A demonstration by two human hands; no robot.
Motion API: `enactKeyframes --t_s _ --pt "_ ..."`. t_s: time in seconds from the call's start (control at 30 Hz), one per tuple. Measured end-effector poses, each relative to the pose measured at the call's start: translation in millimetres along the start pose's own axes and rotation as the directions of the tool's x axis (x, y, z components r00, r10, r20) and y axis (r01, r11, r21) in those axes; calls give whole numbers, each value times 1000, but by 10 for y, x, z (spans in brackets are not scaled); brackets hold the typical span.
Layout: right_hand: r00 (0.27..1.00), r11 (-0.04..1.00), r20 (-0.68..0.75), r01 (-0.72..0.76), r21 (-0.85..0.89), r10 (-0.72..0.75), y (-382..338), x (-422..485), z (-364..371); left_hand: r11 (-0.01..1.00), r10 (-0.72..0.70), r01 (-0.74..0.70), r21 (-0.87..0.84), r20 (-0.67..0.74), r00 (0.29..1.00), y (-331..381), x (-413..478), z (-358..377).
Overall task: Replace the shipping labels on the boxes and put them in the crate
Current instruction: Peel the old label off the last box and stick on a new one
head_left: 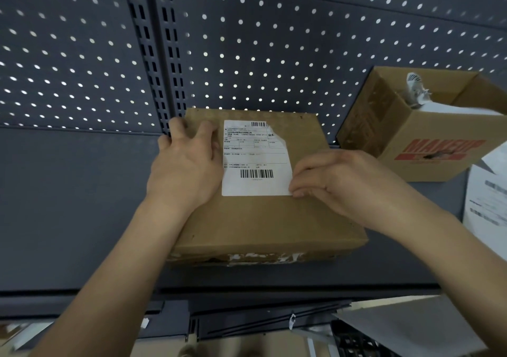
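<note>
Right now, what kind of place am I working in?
Probably a stockroom or parcel-packing station: a dark grey perforated metal back panel, a flat brown cardboard box bearing a white barcoded shipping label, and an open brown cardboard carton printed MAKEUP beside it.

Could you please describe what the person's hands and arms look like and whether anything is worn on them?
The left hand and right hand are bare: no gloves, rings or watch visible. Both forearms are bare too, with no sleeves in view.
</note>
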State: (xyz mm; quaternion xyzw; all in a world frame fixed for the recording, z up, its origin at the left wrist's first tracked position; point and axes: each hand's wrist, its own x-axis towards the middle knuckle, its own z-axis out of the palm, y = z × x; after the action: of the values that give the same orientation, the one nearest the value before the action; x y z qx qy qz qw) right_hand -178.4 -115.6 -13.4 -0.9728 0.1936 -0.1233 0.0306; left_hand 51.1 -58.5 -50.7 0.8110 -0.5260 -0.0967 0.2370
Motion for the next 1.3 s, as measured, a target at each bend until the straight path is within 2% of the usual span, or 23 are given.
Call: enactKeyframes --t_s 0.13,0.33,0.67,0.77,0.87,0.97,1.2,1.3 --pt "996 990 73 65 -125 -56 -5 3 -22 1000 8 -8 -3 -8 1000 -5 -5 9" --pt "993 969 109 76 -235 -51 -4 -65 28 1000 4 -4 -3 -8 1000 -9 7 8" --pt "999 947 -36 -14 -322 3 -64 -86 198 1000 -12 12 29 -5 1000 43 13 20" --pt "995 971 -93 -42 -235 20 -27 -60 218 1000 -6 6 20 -3 1000 29 14 12" --pt "992 999 -123 -25 32 29 72 -120 130 1000 1 -1 8 -7 1000 25 8 7" --pt "999 979 -44 -13 205 22 125 -160 25 1000 -3 3 -1 -6 1000 20 8 7" --pt "998 982 53 5 188 -15 154 -70 -49 1000 -5 5 -2 -13 1000 16 15 7" --pt "990 986 140 -27 162 5 160 -31 -102 1000 -15 15 -7 -11 1000 20 13 11"
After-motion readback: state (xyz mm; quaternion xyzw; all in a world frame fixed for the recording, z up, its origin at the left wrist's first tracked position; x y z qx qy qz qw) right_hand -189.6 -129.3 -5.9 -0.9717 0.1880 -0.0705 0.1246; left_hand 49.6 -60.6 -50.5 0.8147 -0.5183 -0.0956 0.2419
